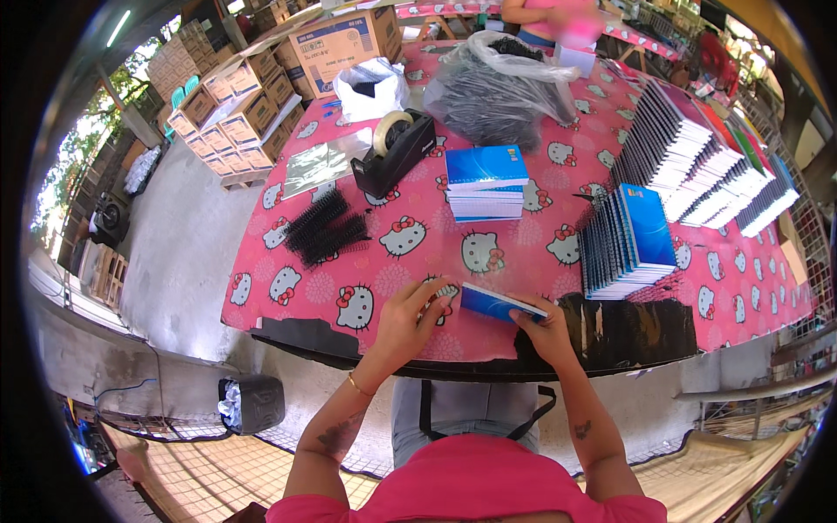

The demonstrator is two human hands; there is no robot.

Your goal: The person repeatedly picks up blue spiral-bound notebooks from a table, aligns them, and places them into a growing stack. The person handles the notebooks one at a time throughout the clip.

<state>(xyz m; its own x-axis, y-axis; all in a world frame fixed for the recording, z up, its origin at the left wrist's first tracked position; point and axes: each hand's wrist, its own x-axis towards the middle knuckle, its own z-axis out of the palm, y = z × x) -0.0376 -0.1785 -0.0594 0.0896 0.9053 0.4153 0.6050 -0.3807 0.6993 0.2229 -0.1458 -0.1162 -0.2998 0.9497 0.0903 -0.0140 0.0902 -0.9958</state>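
Note:
My right hand [542, 331] grips a blue notebook [493, 302] by its right end, tilted low over the near edge of the table. Just left of it, my left hand [413, 315] is curled with its fingertips close together; a small dark thing shows at them, too small to make out. Beyond my hands stands a short stack of blue-covered notebooks [486, 167]. Black spiral binding coils [324, 228] lie in a bunch to the left. On the right, a row of spiral-bound blue notebooks [647, 228] rests with the coils facing left.
A black tape dispenser [397, 161] stands behind the coils, beside clear plastic sheets [323, 163]. Farther back are a white bag [370, 90] and a large plastic bag of black coils [501, 91]. Tall notebook stacks [667, 148] line the right; cartons [240, 122] stand left. Another person [558, 22] is across the table.

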